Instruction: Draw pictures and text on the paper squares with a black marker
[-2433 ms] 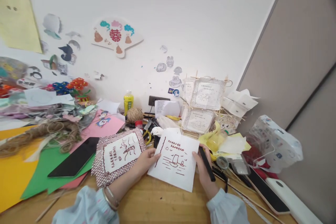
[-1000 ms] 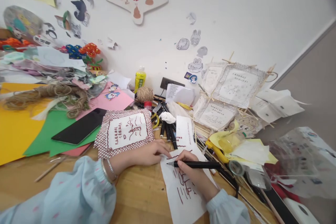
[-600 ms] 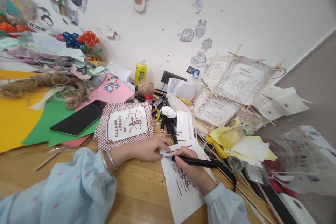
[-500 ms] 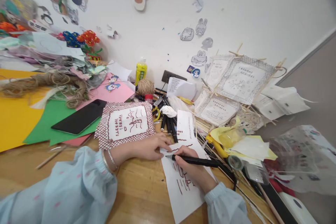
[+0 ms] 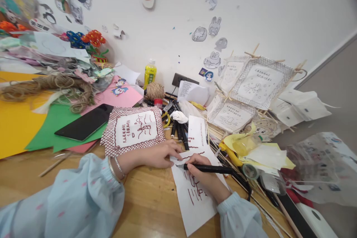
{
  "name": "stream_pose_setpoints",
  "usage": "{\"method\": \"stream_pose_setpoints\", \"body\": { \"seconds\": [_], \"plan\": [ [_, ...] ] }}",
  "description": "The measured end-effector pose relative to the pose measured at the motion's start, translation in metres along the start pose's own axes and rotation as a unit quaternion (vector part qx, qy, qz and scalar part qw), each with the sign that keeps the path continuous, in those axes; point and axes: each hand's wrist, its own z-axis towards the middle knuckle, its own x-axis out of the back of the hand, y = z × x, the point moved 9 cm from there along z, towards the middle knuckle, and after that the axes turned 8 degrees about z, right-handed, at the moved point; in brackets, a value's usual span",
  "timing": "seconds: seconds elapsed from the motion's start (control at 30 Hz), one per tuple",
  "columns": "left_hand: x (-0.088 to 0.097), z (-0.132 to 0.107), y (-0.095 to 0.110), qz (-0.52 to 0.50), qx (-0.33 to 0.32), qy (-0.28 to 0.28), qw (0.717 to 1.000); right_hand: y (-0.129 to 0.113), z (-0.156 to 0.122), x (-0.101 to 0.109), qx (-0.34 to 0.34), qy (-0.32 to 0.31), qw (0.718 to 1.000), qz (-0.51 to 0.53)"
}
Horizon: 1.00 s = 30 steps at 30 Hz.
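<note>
A white sheet [image 5: 195,204] with dark red drawing lies on the wooden desk [image 5: 147,208]. My right hand [image 5: 202,174] is closed round a black marker [image 5: 214,169], its tip resting on the sheet's upper left part. My left hand [image 5: 158,154] lies flat with fingers stretched out, pressing the sheet's top left corner. Just beyond my left hand lies a finished drawing with a red lattice border [image 5: 134,130].
Several black pens [image 5: 178,134], a twine ball [image 5: 154,91] and a yellow bottle [image 5: 150,72] stand behind. A black phone [image 5: 85,122] lies on green paper [image 5: 52,130] at left. Bamboo-framed paper panels [image 5: 256,81], yellow scraps and tape [image 5: 250,171] crowd the right.
Since 2.4 s ago the sheet has been laid down and turned, and my right hand has brought the marker tip onto it. Over the last second the hands have hardly moved.
</note>
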Motion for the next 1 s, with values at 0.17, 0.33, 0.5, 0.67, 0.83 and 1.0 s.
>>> {"method": "stream_pose_setpoints", "body": {
  "seconds": [0.17,0.33,0.5,0.67,0.83,1.0],
  "plan": [
    [0.0,0.0007,0.0002,0.003,0.004,-0.001,1.0,0.0033,-0.0009,0.0,-0.008,-0.002,1.0,0.017],
    [-0.0002,0.001,0.002,0.007,-0.009,0.0,1.0,0.007,-0.0023,-0.0005,-0.023,-0.004,0.999,0.023],
    [0.0002,0.001,0.0026,0.006,-0.013,0.003,1.0,0.0051,-0.0024,-0.0009,-0.026,0.001,1.0,0.017],
    [-0.0005,0.0005,0.0018,0.011,-0.009,0.001,1.0,0.0049,-0.0023,-0.0003,-0.027,0.01,1.0,0.01],
    [-0.0016,0.0002,0.0003,0.009,0.0,-0.004,1.0,0.0069,-0.003,0.0021,-0.036,0.023,0.999,0.016],
    [0.0002,0.0002,0.0016,0.002,-0.007,0.002,1.0,0.0064,-0.0036,0.0025,-0.039,0.022,0.998,0.035]
  ]
}}
